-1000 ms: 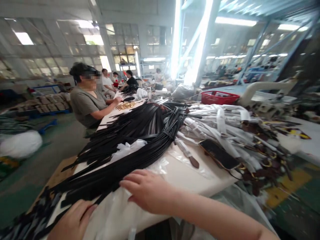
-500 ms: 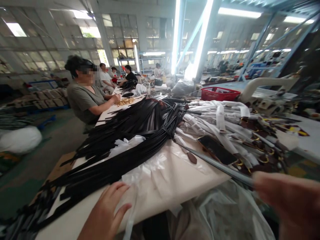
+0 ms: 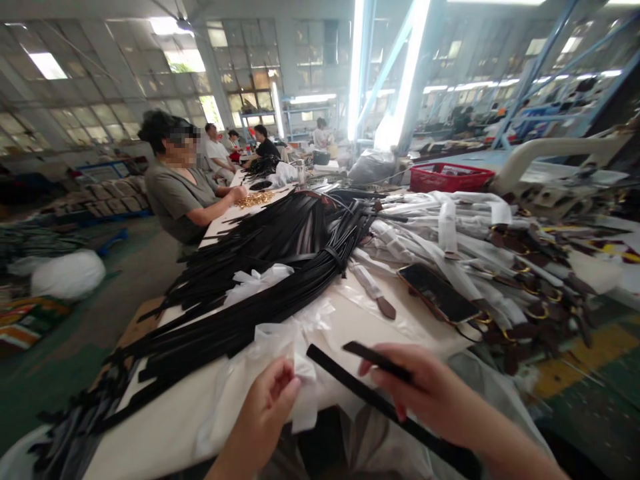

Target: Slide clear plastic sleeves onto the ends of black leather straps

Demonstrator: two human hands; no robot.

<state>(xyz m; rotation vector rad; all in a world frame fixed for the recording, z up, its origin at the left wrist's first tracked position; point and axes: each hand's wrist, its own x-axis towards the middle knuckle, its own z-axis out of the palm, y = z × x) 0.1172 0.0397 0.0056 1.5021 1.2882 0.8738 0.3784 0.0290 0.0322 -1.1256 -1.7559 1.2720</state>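
Observation:
My left hand pinches a thin white plastic strip at the table's near edge. My right hand is closed around a black strap. One flat end of the strap points up and left toward my left hand, and another black end sticks out between thumb and fingers. Beyond my hands lies a large bundle of black straps, gathered at its right end. More white plastic strips rest on and beside the bundle.
White-wrapped straps with brown ends and gold rings are heaped at the right. A phone lies before them. Behind stand a red basket and a sewing machine. A co-worker works over gold-coloured pieces at the left.
My right hand has come in from the far right, bringing the black strap off the bundle to the table's front. My left hand has moved right and closed on a white plastic strip.

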